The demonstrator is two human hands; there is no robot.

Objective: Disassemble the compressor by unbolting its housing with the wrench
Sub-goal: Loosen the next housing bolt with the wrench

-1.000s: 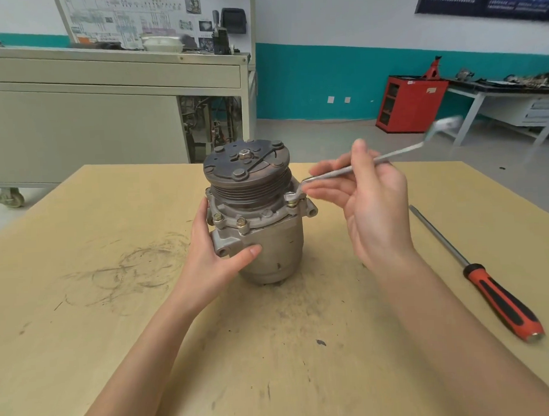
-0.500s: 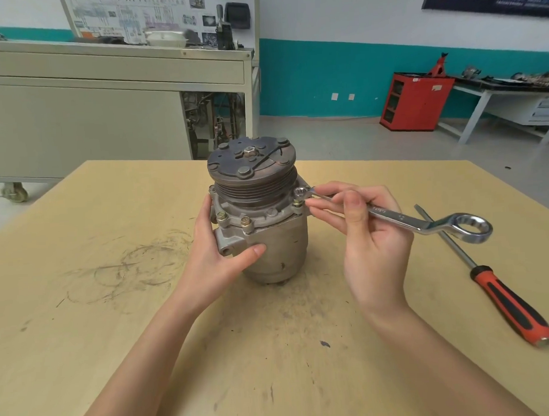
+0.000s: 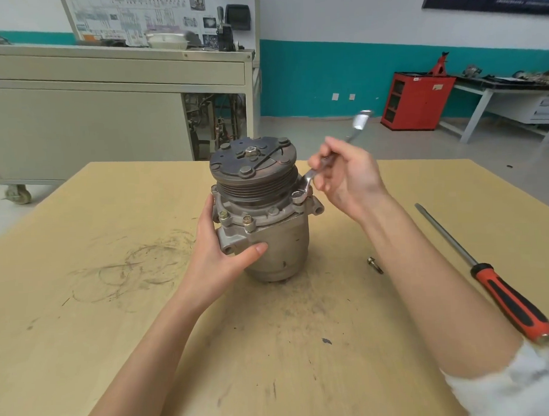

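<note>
A grey metal compressor (image 3: 280, 238) stands upright mid-table, its dark pulley disc (image 3: 252, 162) on top and several bolts around the housing flange. My left hand (image 3: 222, 253) grips the housing's left side, thumb across the front. My right hand (image 3: 347, 177) pinches the shaft of a silver ring wrench (image 3: 309, 178). The wrench's lower ring sits over a flange bolt (image 3: 298, 197) on the compressor's right side. The wrench's far end (image 3: 361, 120) points up and away, blurred.
One loose bolt (image 3: 374, 264) lies on the tan table (image 3: 115, 306) to the right of the compressor, beside my right forearm. A screwdriver with a red and black handle (image 3: 513, 305) lies farther right. A beige cabinet (image 3: 107, 104) stands behind the table.
The wrench's free end has swung from low on the right, up and back toward the far side, its ring staying on the flange bolt. My left hand keeps its grip.
</note>
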